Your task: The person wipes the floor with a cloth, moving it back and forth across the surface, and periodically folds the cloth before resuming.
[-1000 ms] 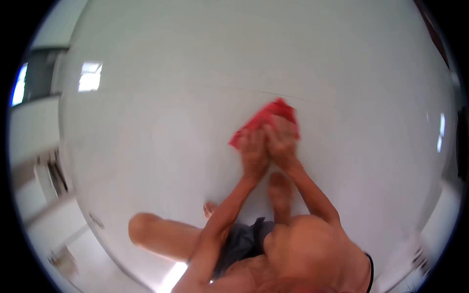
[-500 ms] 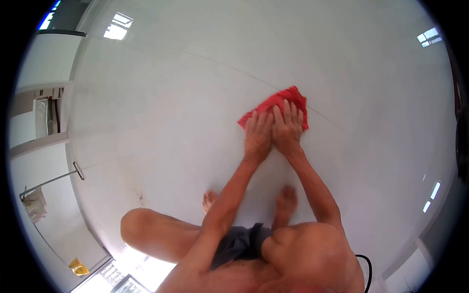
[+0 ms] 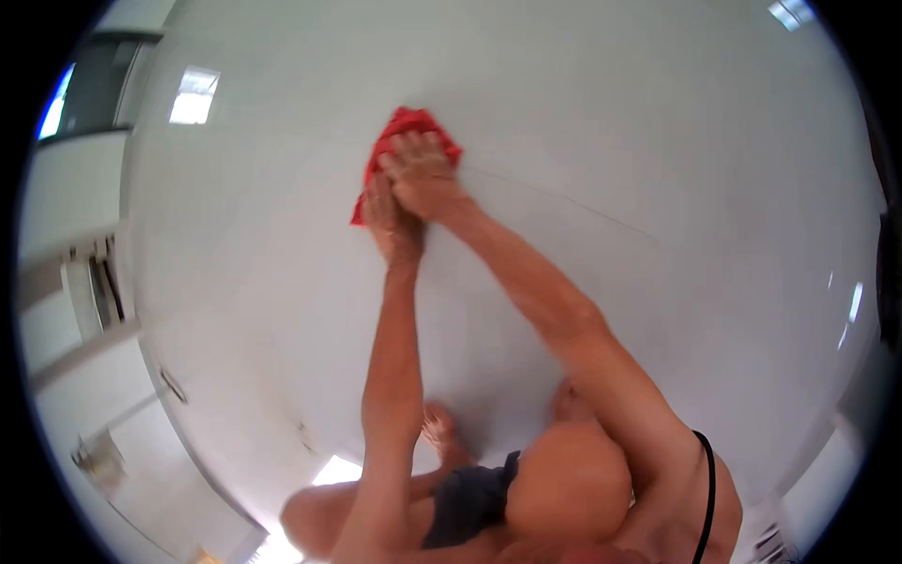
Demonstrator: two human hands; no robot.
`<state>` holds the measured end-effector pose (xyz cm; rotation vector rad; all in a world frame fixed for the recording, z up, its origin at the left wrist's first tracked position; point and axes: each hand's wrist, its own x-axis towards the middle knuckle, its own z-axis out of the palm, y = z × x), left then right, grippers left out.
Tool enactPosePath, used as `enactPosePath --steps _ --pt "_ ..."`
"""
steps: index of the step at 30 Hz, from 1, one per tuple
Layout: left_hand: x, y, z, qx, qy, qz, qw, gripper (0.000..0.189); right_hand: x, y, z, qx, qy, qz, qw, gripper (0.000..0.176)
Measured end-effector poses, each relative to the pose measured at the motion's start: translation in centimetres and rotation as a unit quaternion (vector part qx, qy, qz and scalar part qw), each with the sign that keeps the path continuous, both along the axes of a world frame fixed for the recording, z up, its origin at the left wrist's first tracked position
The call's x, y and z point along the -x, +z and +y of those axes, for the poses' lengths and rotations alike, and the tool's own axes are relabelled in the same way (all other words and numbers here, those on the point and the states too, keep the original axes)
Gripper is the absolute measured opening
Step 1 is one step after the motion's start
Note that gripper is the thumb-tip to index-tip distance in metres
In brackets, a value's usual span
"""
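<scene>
A crumpled red cloth (image 3: pixel 411 119) lies on the glossy white floor (image 3: pixel 601 122), ahead of me and left of centre. My right hand (image 3: pixel 423 179) presses flat on its right part, fingers stretched out. Beside it, my left hand (image 3: pixel 395 221) lies flat on the cloth's lower left part, its fingers pointing forward. The two hands touch, and the right partly overlaps the left. Both arms reach far out from my body. Part of the cloth is hidden beneath the palms.
My bare left foot (image 3: pixel 440 428) and right foot (image 3: pixel 568 404) are on the floor below my arms. A wall with shelf-like openings (image 3: pixel 94 287) runs along the left, with a blurred hanging bag (image 3: pixel 99 461). A thin dark line (image 3: pixel 564 197) crosses the floor. Brownish marks (image 3: pixel 305 437) show at lower left.
Both hands have slid the red cloth forward and to the left across the floor. The cloth has turned, my arms stretch further out, and the camera view has shifted.
</scene>
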<state>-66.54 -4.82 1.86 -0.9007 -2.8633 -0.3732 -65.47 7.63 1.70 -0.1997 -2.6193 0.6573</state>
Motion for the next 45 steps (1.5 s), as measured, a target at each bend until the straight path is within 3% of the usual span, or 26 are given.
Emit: enactPosePath --steps 3,7,10,12,15,17,21,25,29,34,39,41,43,45 --pt "3.4 -3.0 -1.8 -0.027 -0.017 0.093 0.995 0.062 2.6 -1.0 -1.4 -0.009 0.017 -0.052 0.998 0.048" --pt "4.2 -4.3 -2.3 -0.036 -0.027 0.092 0.995 0.06 1.5 -2.2 -1.8 -0.012 0.021 -0.035 0.999 0.051" --pt "2.8 -1.9 -1.9 -0.048 -0.028 0.119 0.991 0.054 0.7 1.5 -2.0 -0.024 0.021 -0.087 0.996 0.051" --pt "0.8 0.5 -1.3 -0.054 -0.031 0.087 0.994 0.054 -1.2 2.7 -1.1 0.01 0.02 -0.043 0.999 0.05" --pt "-3.6 2.6 -0.1 -0.064 -0.061 0.06 0.994 0.052 -7.1 3.0 -0.2 0.065 0.002 0.023 0.998 0.049" --pt "-8.5 3.2 0.5 -0.032 -0.091 0.111 0.989 0.053 -11.7 3.5 0.0 0.048 -0.023 0.0 0.999 0.051" --pt "-16.9 2.4 2.5 -0.106 -0.088 -0.005 0.99 0.058 -21.3 3.0 2.0 0.024 -0.09 -0.025 0.995 0.052" --pt "-26.5 2.7 5.6 -0.142 -0.164 -0.114 0.969 0.058 -33.2 4.2 4.0 -0.001 -0.188 -0.088 0.978 0.057" --pt "-31.4 2.8 6.4 -0.196 -0.222 -0.142 0.945 0.057 -40.2 2.0 4.2 -0.044 -0.232 -0.079 0.968 0.057" --pt "-28.4 2.8 6.5 -0.202 -0.193 -0.107 0.954 0.058 -35.2 2.9 6.1 -0.043 -0.175 -0.034 0.983 0.055" --pt "-17.9 1.1 4.0 -0.122 -0.055 -0.006 0.991 0.059 -20.5 2.6 4.6 -0.008 -0.055 -0.022 0.998 0.056" --pt "-12.9 -0.6 1.2 -0.072 -0.017 0.029 0.997 0.052 -14.0 2.9 2.2 -0.025 -0.001 0.007 1.0 0.046" --pt "-7.8 -0.1 -1.6 -0.095 0.007 0.127 0.987 0.039 -8.2 2.2 -0.8 -0.001 0.031 0.068 0.997 0.038" --pt "-3.8 -1.1 -5.8 -0.128 -0.006 0.126 0.984 0.059 -3.6 1.9 -4.4 0.053 0.049 0.103 0.992 0.033"
